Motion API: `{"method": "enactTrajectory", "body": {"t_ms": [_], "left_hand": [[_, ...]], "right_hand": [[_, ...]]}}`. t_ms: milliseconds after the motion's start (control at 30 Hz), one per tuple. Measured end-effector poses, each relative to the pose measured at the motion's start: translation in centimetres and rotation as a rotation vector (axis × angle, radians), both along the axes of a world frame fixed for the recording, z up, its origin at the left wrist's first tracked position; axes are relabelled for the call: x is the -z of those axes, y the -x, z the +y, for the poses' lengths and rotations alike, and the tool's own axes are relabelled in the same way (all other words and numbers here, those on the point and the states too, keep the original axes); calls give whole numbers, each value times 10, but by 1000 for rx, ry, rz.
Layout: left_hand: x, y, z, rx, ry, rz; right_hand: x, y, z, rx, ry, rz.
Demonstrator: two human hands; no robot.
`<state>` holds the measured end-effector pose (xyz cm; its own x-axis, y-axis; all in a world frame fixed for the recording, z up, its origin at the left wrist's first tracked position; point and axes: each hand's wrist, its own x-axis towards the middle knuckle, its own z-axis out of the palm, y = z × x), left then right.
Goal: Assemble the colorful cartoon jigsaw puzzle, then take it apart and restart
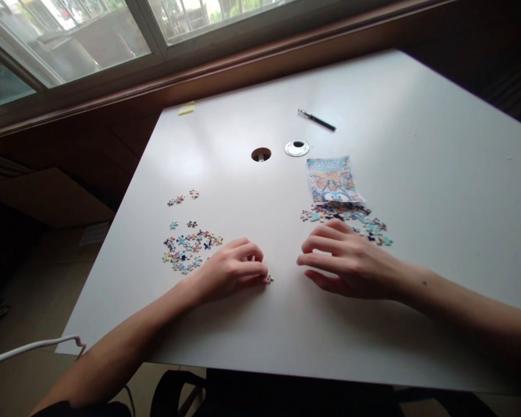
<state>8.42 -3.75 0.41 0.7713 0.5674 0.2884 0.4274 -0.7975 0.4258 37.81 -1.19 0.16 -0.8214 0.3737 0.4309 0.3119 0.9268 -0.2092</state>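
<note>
Hold the small puzzle piece [270, 278] gently by its edge in narrow grip of left hand [237, 265], leaving right hand [351, 260] wide.

left hand [238, 265] curled, right hand [345, 258] spread

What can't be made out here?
All in the head view:
Small puzzle piece: partly covered by the left hand; grip unclear.
Puzzle pile: partly hidden by the right hand.
Printed sheet: fine details too small, blurred.
White cable: cut off by left edge.
</note>
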Motion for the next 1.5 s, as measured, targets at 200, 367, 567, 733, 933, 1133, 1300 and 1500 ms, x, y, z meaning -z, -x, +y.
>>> {"method": "enactTrajectory", "body": {"t_ms": [200, 367, 567, 733, 933, 1133, 1300, 1500], "left_hand": [[4, 2, 2, -21, -73, 14], [0, 46, 33, -386, -177, -53], [5, 120, 64, -862, -343, 183], [12, 125, 63, -785, -223, 373], [12, 122, 65, -790, -182, 371], [3, 127, 66, -973, -204, 56], [-2, 144, 66, -1069, -94, -104], [-8, 156, 65, -904, -42, 190]], "right_hand": [[2, 17, -12, -123, 38, -119], [2, 4, -3, -46, 40, -78], [0, -23, 21, 141, -85, -4], [-1, -24, 23, 173, -106, -21], [-1, -23, 23, 173, -116, -33], [0, -23, 23, 171, -109, -24], [2, -25, 23, 178, -91, -38], [3, -25, 23, 172, -95, -35]]}}
